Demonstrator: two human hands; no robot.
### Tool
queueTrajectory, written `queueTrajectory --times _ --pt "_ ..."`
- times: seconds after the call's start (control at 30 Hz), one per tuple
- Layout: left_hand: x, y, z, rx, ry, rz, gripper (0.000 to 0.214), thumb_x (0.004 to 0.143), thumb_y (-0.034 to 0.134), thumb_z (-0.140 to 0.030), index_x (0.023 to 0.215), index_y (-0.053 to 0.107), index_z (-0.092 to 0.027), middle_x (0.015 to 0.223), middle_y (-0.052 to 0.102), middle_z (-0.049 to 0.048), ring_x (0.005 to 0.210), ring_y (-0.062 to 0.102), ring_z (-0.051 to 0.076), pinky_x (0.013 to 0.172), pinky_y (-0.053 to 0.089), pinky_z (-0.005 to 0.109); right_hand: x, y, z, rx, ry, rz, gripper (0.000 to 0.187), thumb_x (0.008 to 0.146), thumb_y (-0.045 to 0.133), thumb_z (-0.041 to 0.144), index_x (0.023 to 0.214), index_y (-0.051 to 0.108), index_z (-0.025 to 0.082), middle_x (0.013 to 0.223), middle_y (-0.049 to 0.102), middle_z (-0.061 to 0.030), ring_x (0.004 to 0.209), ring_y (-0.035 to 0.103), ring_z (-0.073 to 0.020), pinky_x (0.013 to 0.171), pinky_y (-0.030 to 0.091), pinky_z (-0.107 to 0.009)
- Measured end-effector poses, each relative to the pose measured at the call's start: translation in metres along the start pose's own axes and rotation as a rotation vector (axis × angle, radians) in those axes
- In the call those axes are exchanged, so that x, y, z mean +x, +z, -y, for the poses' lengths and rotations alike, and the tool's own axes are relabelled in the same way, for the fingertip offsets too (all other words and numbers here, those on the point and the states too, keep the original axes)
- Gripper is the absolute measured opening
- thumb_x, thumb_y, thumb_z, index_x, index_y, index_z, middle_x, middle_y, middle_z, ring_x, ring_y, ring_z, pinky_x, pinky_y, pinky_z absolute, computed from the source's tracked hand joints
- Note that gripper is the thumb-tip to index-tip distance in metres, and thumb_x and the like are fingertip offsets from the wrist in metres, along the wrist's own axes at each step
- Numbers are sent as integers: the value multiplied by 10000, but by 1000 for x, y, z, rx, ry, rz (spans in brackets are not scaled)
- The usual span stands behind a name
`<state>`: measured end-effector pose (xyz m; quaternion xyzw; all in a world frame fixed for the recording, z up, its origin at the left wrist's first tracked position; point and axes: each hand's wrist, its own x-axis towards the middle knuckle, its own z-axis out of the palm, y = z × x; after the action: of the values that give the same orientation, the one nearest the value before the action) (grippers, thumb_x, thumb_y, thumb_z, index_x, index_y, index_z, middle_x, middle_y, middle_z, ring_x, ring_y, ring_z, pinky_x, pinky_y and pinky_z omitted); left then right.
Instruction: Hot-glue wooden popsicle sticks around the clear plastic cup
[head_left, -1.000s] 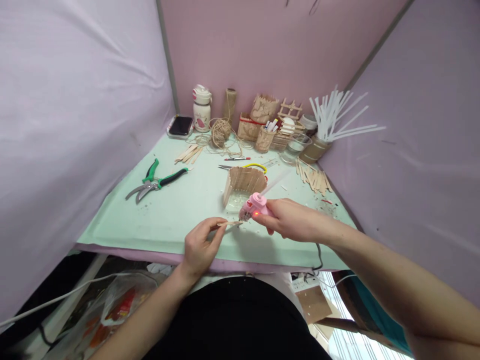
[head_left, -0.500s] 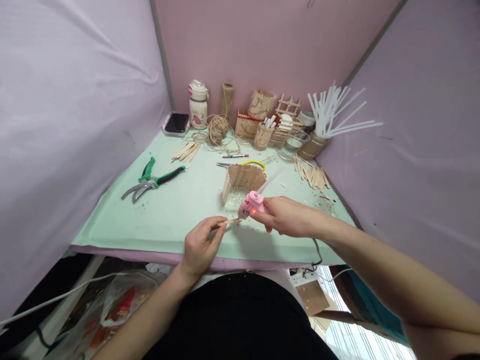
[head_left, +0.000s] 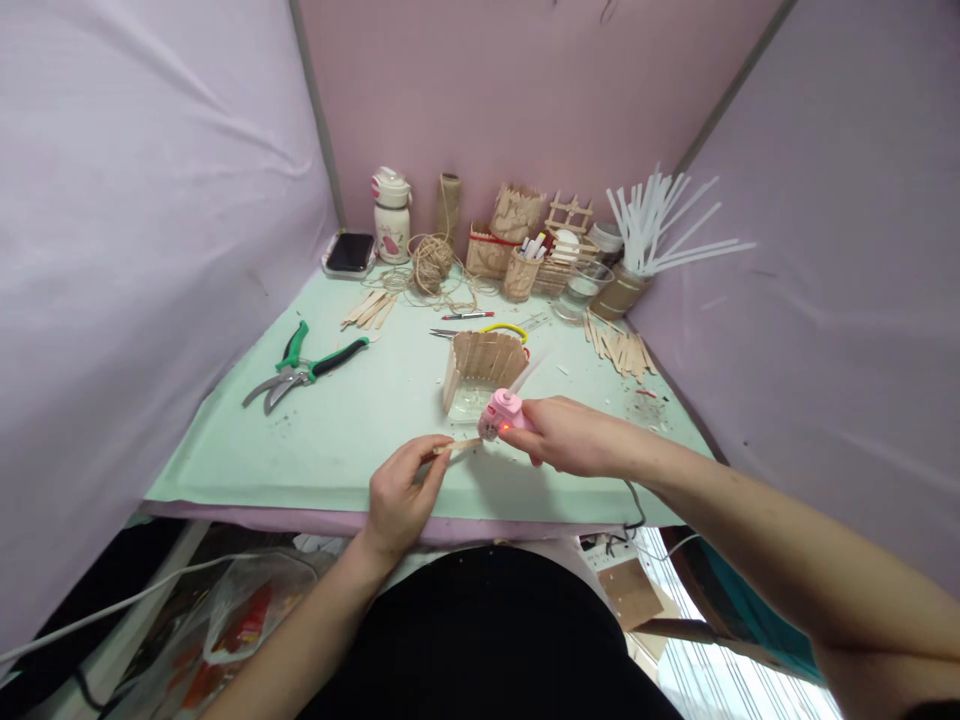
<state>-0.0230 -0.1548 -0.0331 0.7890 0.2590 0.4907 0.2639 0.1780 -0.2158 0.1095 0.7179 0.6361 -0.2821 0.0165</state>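
Clearly, the step in hand is a small, careful one: running glue onto the end of a wooden stick. That stick lies near the centre of the frame, a little below the middle, pinched between the thumb and fingertips of the left hand, with its free end pointing right. The right hand is wrapped around the handle of a pink glue gun, its red light glowing; whether the trigger is squeezed I cannot tell. The gun's nose is right at the stick's free end, though touching or just short of it is too small to judge.

To do this well, hold the stick by its far end, as the pinch does here, so skin is well away from the hot nozzle. Brace the left wrist near the bottom edge of the table for steadiness. Squeeze gently and lay a thin, even bead, since too much would ooze out when pressed. Mind the clear box with wooden sides, just beyond the gun: a stray glue string could land on it. Leave the cord, lower right, slack, so it does not tug.
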Motion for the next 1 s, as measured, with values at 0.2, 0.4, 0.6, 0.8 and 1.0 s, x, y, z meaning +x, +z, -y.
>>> queueTrajectory --times 0.2,0.4,0.6,0.8,1.0 --pt "1 1 -1 -11 -9 -4 113 919 613 -169 1005 687 -165 946 755 41 842 721 119 825 581 198 -4 -1 3 64 -37 -15 518 976 355 506 686 624 171 676 702 -41 512 566 -119 583 366 -249" --pt "1 1 0 -13 -4 2 116 920 613 -166 1011 685 -162 949 754 42 846 720 115 823 586 193 -5 -1 4 103 -28 -8 482 978 364 483 735 633 166 704 719 -41 510 572 -113 599 382 -248" --pt "0 1 1 -17 -15 1 115 921 612 -174 1007 688 -165 949 755 41 845 721 117 822 589 197 -4 0 3 67 18 2 495 972 372 477 668 611 168 671 703 -47 493 562 -116 591 377 -255" --pt "1 1 0 -30 -21 -2 125 923 607 -183 1013 690 -159 946 755 49 846 723 124 817 598 206 -6 -1 6 113 14 -10 486 972 384 477 699 636 163 702 715 -51 508 574 -119 594 385 -256" --pt "2 0 -1 -21 -9 -10 119 923 607 -193 995 692 -154 925 759 49 830 727 126 792 603 202 -5 -2 6 96 59 9 513 977 379 485 668 628 160 687 708 -60 519 580 -125 595 386 -258"
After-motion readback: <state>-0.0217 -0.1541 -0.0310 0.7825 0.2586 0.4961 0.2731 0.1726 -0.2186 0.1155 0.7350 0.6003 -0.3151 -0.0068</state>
